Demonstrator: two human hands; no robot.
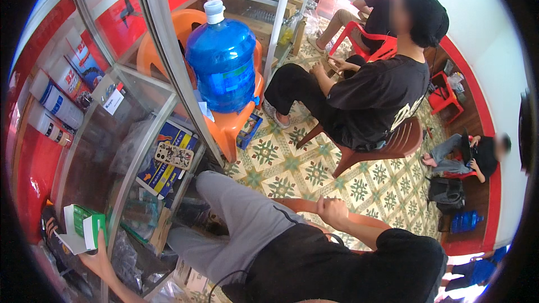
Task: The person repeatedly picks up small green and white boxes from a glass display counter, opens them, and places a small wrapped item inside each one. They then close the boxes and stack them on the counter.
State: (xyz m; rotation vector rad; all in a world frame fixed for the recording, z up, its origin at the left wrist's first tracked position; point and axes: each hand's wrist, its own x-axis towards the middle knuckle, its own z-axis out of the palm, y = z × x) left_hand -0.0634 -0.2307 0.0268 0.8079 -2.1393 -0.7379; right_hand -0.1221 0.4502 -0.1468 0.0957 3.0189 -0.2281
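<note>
At the lower left, my left hand holds a small green and white cardboard box with a white flap folded out. The box is beside the metal frame of a glass display case. My right hand is closed on the reddish-brown armrest of the plastic chair under me. In front of my knees, a phone in a patterned case lies on a blue and yellow printed box.
A large blue water bottle stands on an orange plastic chair. A person in black sits on a brown chair; others sit beyond. Spray cans line the left. A black bag is at the right wall.
</note>
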